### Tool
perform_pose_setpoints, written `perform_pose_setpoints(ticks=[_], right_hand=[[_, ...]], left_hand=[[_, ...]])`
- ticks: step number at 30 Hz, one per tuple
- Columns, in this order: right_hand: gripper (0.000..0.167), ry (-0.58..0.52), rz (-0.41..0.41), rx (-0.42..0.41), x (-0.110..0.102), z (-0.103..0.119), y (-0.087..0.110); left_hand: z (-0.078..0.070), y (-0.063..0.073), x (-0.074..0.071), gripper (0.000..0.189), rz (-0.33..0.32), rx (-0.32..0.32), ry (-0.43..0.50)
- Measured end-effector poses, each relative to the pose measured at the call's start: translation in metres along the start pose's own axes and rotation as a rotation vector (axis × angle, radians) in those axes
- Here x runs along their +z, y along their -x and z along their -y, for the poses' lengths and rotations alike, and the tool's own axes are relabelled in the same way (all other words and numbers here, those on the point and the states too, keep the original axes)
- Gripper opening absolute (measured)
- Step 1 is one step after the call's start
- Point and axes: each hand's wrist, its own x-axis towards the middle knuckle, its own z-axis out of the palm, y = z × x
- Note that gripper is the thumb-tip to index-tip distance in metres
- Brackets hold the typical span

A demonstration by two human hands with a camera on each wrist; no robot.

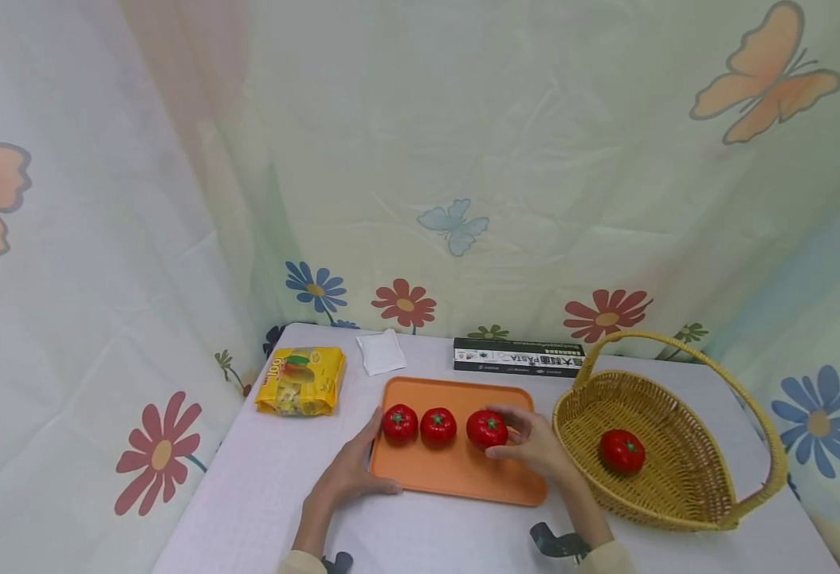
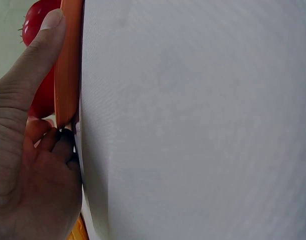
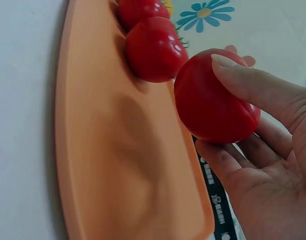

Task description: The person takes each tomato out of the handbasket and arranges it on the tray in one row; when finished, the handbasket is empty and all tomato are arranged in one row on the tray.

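My right hand [image 1: 540,448] pinches a red tomato [image 3: 210,100] between thumb and fingers. It holds the tomato over the right half of an orange tray [image 1: 456,481], and a shadow falls on the tray below it in the right wrist view. Two more tomatoes, a left one [image 1: 400,424] and a middle one [image 1: 437,428], sit side by side on the tray. At the tray's near left corner, my left hand [image 1: 348,474] grips the edge, its thumb [image 2: 40,52] on the front rim and its fingers along the left side.
Right of the tray stands a wicker basket [image 1: 583,486] with a tall handle and one tomato [image 1: 622,451] inside. Behind the tray lie a dark pasta box [image 1: 519,357] and a white packet [image 1: 381,351]. A yellow package [image 1: 301,381] lies at the left. Printed curtains surround the table.
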Motion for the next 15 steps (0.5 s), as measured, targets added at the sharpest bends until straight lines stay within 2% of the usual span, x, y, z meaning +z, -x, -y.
perform_pose_setpoints(ticks=[15], right_hand=[[0.073, -0.102, -0.082, 0.047, 0.024, -0.014, -0.008]], left_hand=[[0.001, 0.000, -0.001, 0.136, -0.005, 0.015, -0.011]])
